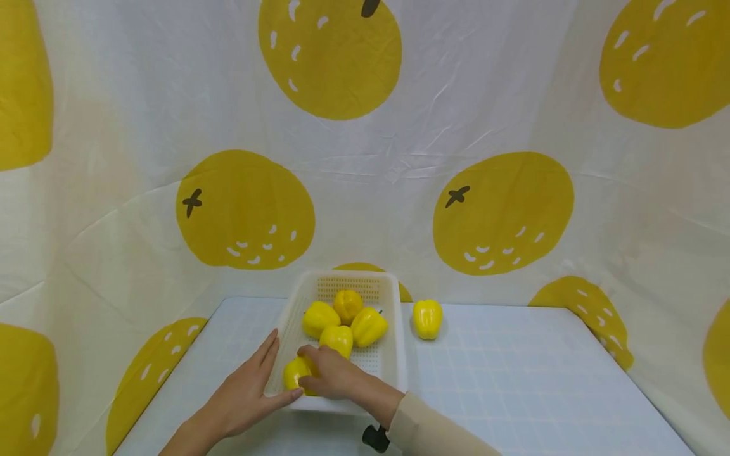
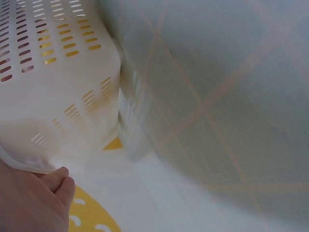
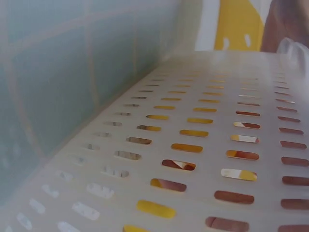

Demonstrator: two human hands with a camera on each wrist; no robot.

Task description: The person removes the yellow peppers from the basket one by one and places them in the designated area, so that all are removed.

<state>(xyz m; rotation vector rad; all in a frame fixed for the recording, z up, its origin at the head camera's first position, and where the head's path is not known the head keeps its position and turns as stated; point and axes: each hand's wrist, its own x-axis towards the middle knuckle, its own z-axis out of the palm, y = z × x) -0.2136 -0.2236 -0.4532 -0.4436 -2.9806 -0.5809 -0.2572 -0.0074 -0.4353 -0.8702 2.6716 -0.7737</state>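
Observation:
A white perforated plastic basket [image 1: 401, 354] holds several yellow bell peppers [image 1: 369, 327]. My right hand [image 1: 336, 375] reaches over its front wall and grips a yellow bell pepper [image 1: 293, 372] in the front left corner, thumb and fingers around it. Along the basket's left rim rests my left hand [image 1: 242, 392], fingers straight and the thumb stretched toward the front corner. The left wrist view shows that hand's fingers [image 2: 60, 181] right at the rim. From the right wrist, the slotted basket wall [image 3: 193, 125] hides most of the right hand.
One more yellow bell pepper [image 1: 428, 319] stands on the table to the right of the basket. A pale blue checked cloth [image 1: 513, 380] covers the table. Behind and at both sides hangs a white curtain [image 1: 371, 190] with yellow fruit prints. Something small and black [image 1: 376, 438] sits by the right wrist.

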